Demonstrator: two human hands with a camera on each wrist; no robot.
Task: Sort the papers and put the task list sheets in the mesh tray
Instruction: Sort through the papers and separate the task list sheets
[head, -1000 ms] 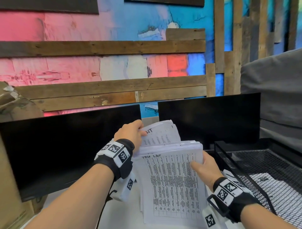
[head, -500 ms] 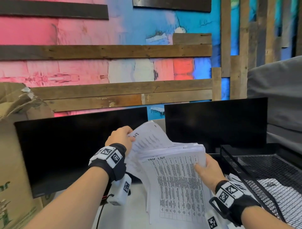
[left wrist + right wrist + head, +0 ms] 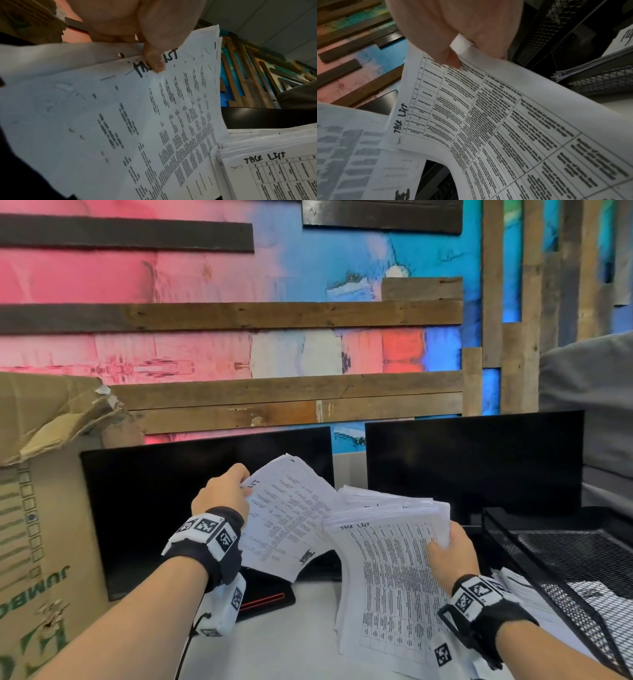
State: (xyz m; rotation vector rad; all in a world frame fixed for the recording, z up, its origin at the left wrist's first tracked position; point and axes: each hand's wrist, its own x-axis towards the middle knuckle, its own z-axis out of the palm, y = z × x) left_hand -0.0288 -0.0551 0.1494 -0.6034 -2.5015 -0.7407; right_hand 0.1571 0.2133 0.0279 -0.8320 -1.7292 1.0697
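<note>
Left hand (image 3: 222, 496) pinching sheets (image 3: 287, 518) marked "TASK LIST", right hand (image 3: 448, 553) gripping paper stack (image 3: 390, 573) w/ same heading, mesh tray (image 3: 561, 563) at right, "JUMBO" cardboard box (image 3: 44, 525), white desk (image 3: 291, 638), 2 dark monitors, painted plank wall.

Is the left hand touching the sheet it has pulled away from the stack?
Touching. The left wrist view shows the left hand pinching the sheet at its top edge, thumb pressed over the handwritten heading.

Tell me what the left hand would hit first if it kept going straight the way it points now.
Probably the left monitor: the left hand, pinching a task list sheet, points up and away toward that dark screen. Depth is unclear.
</note>
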